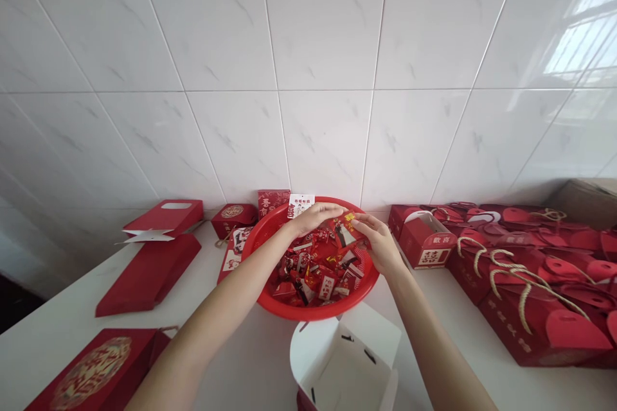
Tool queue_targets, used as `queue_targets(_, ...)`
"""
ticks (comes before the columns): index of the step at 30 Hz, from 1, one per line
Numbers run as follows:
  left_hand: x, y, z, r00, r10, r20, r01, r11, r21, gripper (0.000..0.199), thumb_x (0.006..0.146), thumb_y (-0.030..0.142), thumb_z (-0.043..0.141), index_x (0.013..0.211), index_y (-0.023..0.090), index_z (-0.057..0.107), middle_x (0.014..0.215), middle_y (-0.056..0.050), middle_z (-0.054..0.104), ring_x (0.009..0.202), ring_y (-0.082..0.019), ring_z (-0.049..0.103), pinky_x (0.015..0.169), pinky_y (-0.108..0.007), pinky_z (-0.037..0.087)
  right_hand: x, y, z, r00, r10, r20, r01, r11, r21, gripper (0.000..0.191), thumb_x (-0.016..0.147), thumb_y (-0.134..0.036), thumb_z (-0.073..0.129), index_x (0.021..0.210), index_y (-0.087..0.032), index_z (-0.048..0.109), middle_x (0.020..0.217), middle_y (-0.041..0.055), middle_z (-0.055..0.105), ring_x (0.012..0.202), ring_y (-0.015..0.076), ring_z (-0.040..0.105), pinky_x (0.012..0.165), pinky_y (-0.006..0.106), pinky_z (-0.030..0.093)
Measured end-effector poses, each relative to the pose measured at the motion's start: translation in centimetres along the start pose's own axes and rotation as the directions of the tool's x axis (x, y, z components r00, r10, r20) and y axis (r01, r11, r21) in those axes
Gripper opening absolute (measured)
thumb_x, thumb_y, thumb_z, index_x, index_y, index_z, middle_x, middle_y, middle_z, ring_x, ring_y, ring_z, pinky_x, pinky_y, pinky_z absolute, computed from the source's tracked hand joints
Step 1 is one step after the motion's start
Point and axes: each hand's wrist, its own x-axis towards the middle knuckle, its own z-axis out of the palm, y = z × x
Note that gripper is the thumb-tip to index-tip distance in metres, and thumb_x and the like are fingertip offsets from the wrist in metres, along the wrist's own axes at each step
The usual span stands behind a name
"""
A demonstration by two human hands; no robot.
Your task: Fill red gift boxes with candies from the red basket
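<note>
Both hands are over the back part of a round red plastic basket [315, 313] filled with small wrapped candies [308, 276]. My left hand [318, 217] is curved, palm down, with its fingertips at the left edge of a red packet with gold print [349, 219]. My right hand [378, 241] pinches the same packet from the right between thumb and fingers. In front of the basket stands an open box with a white inside [354, 366], its flaps spread and nothing seen on its bottom.
Rows of closed red boxes with rope handles [511, 295] fill the right side, near a small red box [427, 241]. Flat red boxes [149, 273] and a box with a gold emblem [96, 366] lie left. A tiled wall [328, 141] rises behind.
</note>
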Motion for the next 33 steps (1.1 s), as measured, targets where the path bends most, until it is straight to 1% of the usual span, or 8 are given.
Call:
queue_targets(3, 0.4, -1.2, 0.1, 0.998, -0.056, -0.01, 0.055, 0.925, 0.375, 0.042, 0.1, 0.04, 0.04, 0.113, 0.016, 0.072, 0.108, -0.009, 0.076, 0.098, -0.022, 0.07, 0.086, -0.034, 0.054, 0.1, 0.0, -0.1, 0.998, -0.023, -0.054, 0.028, 0.996, 0.08, 0.045, 0.049, -0.04, 0.091, 0.081, -0.019, 0.068, 0.074, -0.0006, 0.066, 0.059, 0.0109, 0.053, 0.045, 0.02, 0.035)
queue_targets(6, 0.6, -2.5, -0.2, 0.989, -0.149, 0.002, 0.106, 0.709, 0.697, 0.024, 0.089, 0.023, 0.053, 0.1, 0.018, 0.074, 0.103, -0.007, 0.076, 0.099, -0.022, 0.069, 0.087, -0.029, 0.052, 0.4, 0.2, -0.2, 0.995, -0.033, -0.094, 0.048, 0.986, 0.161, 0.04, 0.05, -0.036, 0.089, 0.078, -0.019, 0.066, 0.071, -0.0017, 0.064, 0.056, 0.0097, 0.05, 0.043, 0.02, 0.032)
queue_targets(9, 0.5, -3.4, -0.4, 0.977, -0.212, -0.025, 0.151, 0.604, 0.782, 0.022, 0.07, 0.011, 0.066, 0.089, 0.019, 0.073, 0.101, -0.008, 0.075, 0.097, -0.025, 0.068, 0.085, -0.03, 0.051, 0.7, 0.5, -0.4, 0.992, -0.051, -0.114, 0.075, 0.975, 0.212, 0.036, 0.053, -0.033, 0.088, 0.076, -0.019, 0.064, 0.07, -0.002, 0.062, 0.056, 0.0099, 0.049, 0.044, 0.021, 0.032)
queue_targets(15, 0.9, -3.7, -0.6, 0.957, -0.282, -0.07, 0.206, 0.49, 0.847, 0.014, 0.057, 0.015, 0.074, 0.069, 0.02, 0.068, 0.076, -0.005, 0.071, 0.077, -0.024, 0.067, 0.068, -0.028, 0.047, 1.0, 0.8, -0.6, 0.988, -0.069, -0.14, 0.107, 0.952, 0.287, 0.035, 0.053, -0.03, 0.089, 0.07, -0.019, 0.061, 0.07, -0.0025, 0.06, 0.056, 0.0096, 0.046, 0.044, 0.022, 0.031)
queue_targets(19, 0.9, -3.6, -1.2, 0.959, -0.274, -0.076, 0.217, 0.53, 0.82, 0.014, 0.058, 0.021, 0.076, 0.054, 0.019, 0.062, 0.061, -0.003, 0.064, 0.064, -0.02, 0.06, 0.06, -0.027, 0.04, 1.0, 0.8, -0.6, 0.989, -0.066, -0.135, 0.101, 0.958, 0.268, 0.031, 0.056, -0.031, 0.088, 0.07, -0.02, 0.063, 0.067, -0.0023, 0.059, 0.055, 0.0106, 0.045, 0.044, 0.024, 0.031)
queue_targets(25, 0.6, -2.4, -1.9, 0.975, -0.219, -0.048, 0.19, 0.696, 0.693, 0.026, 0.072, 0.044, 0.07, 0.068, 0.018, 0.07, 0.065, 0.0, 0.064, 0.067, -0.017, 0.056, 0.06, -0.026, 0.036, 0.9, 0.7, -0.5, 0.987, -0.085, -0.134, 0.111, 0.973, 0.202, 0.025, 0.059, -0.033, 0.083, 0.071, -0.021, 0.066, 0.065, -0.0008, 0.06, 0.054, 0.013, 0.046, 0.045, 0.026, 0.033)
queue_targets(29, 0.4, -1.4, -1.8, 0.98, -0.19, -0.057, 0.191, 0.827, 0.528, 0.044, 0.064, 0.06, 0.074, 0.06, 0.018, 0.061, 0.058, 0.003, 0.05, 0.06, -0.014, 0.044, 0.057, -0.027, 0.028, 0.7, 0.4, -0.3, 0.988, -0.043, -0.146, 0.079, 0.964, 0.254, 0.026, 0.056, -0.03, 0.084, 0.07, -0.02, 0.065, 0.069, -0.0003, 0.064, 0.059, 0.0143, 0.053, 0.049, 0.026, 0.038)
queue_targets(33, 0.2, -0.9, -1.7, 0.983, -0.173, -0.06, 0.18, 0.842, 0.508, 0.05, 0.061, 0.059, 0.075, 0.052, 0.019, 0.046, 0.055, 0.005, 0.039, 0.057, -0.012, 0.034, 0.057, -0.028, 0.023, 0.6, 0.2, -0.2, 0.989, -0.031, -0.147, 0.073, 0.955, 0.287, 0.026, 0.054, -0.027, 0.085, 0.066, -0.02, 0.063, 0.07, -0.0005, 0.064, 0.062, 0.0143, 0.055, 0.051, 0.025, 0.041)
